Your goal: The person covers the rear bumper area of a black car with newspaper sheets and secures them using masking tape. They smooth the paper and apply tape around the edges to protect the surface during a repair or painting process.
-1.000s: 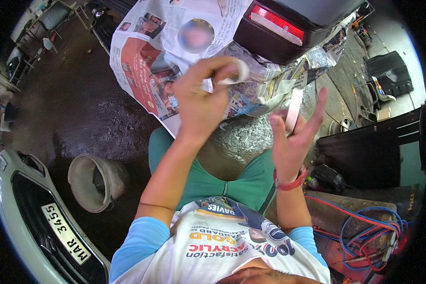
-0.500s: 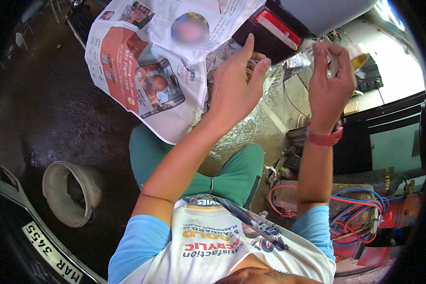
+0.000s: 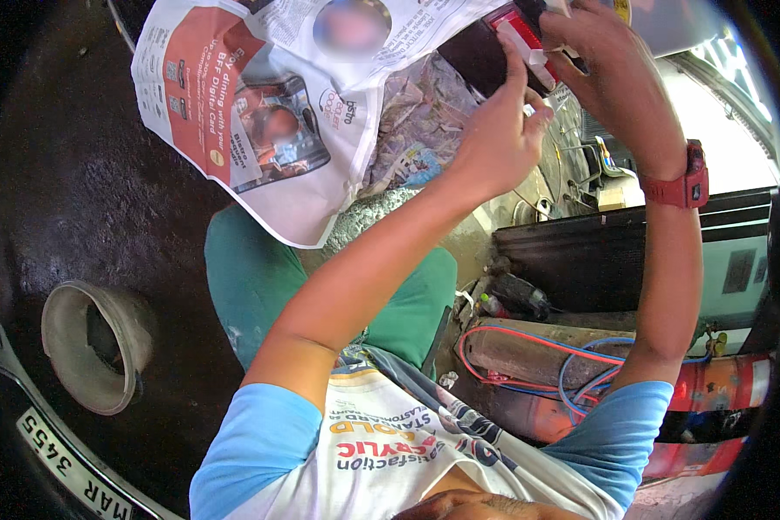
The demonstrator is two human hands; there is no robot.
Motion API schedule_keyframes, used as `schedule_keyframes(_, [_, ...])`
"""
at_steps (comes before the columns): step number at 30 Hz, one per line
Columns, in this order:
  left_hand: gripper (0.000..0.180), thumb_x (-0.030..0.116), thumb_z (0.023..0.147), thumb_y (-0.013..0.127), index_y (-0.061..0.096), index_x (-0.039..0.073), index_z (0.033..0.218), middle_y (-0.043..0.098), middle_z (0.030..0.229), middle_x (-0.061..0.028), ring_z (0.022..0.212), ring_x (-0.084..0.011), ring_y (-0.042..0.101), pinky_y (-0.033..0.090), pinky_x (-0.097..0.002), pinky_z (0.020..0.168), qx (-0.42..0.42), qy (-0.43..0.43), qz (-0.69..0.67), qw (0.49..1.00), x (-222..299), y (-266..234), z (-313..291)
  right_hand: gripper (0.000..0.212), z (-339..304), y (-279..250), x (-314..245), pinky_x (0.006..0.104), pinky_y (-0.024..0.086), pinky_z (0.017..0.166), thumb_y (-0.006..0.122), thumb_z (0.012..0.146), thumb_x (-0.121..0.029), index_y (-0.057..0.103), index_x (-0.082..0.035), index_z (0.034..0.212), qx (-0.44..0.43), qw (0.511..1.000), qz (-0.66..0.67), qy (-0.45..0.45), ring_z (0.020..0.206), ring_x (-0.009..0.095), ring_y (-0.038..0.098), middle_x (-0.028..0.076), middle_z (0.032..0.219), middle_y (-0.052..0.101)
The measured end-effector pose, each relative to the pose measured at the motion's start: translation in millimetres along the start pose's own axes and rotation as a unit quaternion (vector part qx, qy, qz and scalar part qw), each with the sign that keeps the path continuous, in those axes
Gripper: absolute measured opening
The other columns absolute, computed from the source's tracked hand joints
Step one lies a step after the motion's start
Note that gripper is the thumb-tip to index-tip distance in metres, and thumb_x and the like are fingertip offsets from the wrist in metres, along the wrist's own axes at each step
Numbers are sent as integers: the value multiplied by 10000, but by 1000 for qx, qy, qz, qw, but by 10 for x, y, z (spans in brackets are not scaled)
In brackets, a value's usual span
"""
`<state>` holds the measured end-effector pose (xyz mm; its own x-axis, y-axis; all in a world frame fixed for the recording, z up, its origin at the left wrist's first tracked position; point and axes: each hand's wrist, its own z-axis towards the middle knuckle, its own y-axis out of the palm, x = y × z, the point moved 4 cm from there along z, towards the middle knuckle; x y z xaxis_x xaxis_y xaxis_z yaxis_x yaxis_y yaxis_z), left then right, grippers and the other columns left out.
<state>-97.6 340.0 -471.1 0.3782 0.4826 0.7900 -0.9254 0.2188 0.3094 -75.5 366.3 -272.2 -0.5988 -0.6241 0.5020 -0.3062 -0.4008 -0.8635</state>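
A red tail light (image 3: 504, 19) with a strip of white tape (image 3: 522, 43) across it sits in a dark panel at the top. My left hand (image 3: 503, 139) reaches up to it, index finger stretched against the strip's near end and thumb apart. Over the light's right side bends my right hand (image 3: 611, 78), its fingers curled. A pale roll of tape (image 3: 622, 9) shows only in part behind that hand, which seems to hold it. Printed newspaper sheets (image 3: 347, 130) cover the surface left of the light.
A worn bucket (image 3: 95, 347) stands on the dark floor at left, near a car bumper with a plate (image 3: 69, 459). Red and blue hoses (image 3: 572, 355) loop over cylinders at right. A dark panel (image 3: 572, 269) lies beyond them. Clear plastic sheeting (image 3: 420, 121) hangs beside the newspaper.
Both hands have moved up and to the right in view. My left index finger has come onto the taped light, and my right hand has bent over it. The view has shifted slightly.
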Motion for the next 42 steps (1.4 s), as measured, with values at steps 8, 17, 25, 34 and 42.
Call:
schedule_keyframes(8, [910,190,1115,639,51,5,1785,747,1176,-229,1019,-428,731,567,-477,940,9,-5,17,1000,11,-54,-227,91,423,316,59,499,557,846,753,901,-68,770,-77,989,-86,989,-109,-42,931,390,701,164,875,695])
schedule_keyframes(17, [856,186,1085,657,180,-2,1771,709,1202,-247,1075,-445,703,551,-535,944,25,-13,-22,999,72,-154,-183,104,783,479,-32,491,615,838,757,881,-89,797,-43,964,-185,952,-217,-113,929,418,770,196,891,765])
schedule_keyframes(25, [811,128,1094,589,159,-28,1764,695,1184,-277,1019,-464,711,571,-537,882,10,-9,-11,1000,163,-195,-160,73,726,335,-224,481,611,791,747,899,-74,786,-18,927,-223,954,-193,-48,868,403,777,208,862,764])
schedule_keyframes(34, [740,103,1061,629,290,-11,1709,728,1142,-288,995,-483,732,574,-564,882,43,22,46,998,168,-170,-134,129,857,357,-315,446,615,735,675,962,-35,780,9,902,-240,952,-187,12,773,342,774,194,808,758])
schedule_keyframes(42, [641,109,1027,705,422,-66,1575,752,1113,-253,1034,-477,739,576,-551,917,49,22,-47,997,120,-56,-138,136,840,448,-191,444,621,737,675,970,-41,780,15,903,-276,936,-220,7,763,338,769,189,803,756])
